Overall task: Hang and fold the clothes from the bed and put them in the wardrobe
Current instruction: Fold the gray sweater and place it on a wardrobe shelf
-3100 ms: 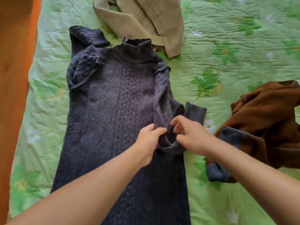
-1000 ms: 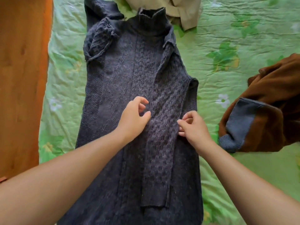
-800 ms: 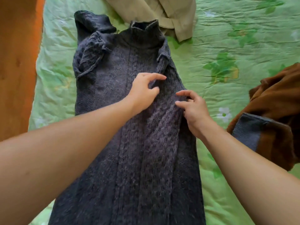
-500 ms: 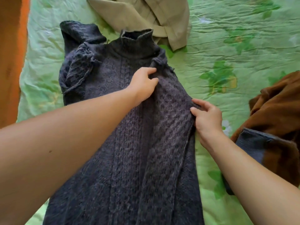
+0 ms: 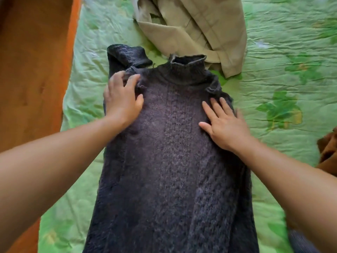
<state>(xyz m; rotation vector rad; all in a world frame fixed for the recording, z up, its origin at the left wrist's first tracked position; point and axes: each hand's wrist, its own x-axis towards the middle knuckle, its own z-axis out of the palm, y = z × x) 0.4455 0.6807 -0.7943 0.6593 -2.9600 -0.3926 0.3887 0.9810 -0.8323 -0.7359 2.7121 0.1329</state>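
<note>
The sweater [image 5: 173, 161] was pressed by the left hand [image 5: 122, 101] and right hand [image 5: 226, 126], fingers spread flat; the bunched sleeve [image 5: 127, 57] was best smoothed before folding.

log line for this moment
step: fold sweater | left hand: pressing bunched sleeve | right hand: flat on sweater | nearby: beige garment, brown garment
</note>
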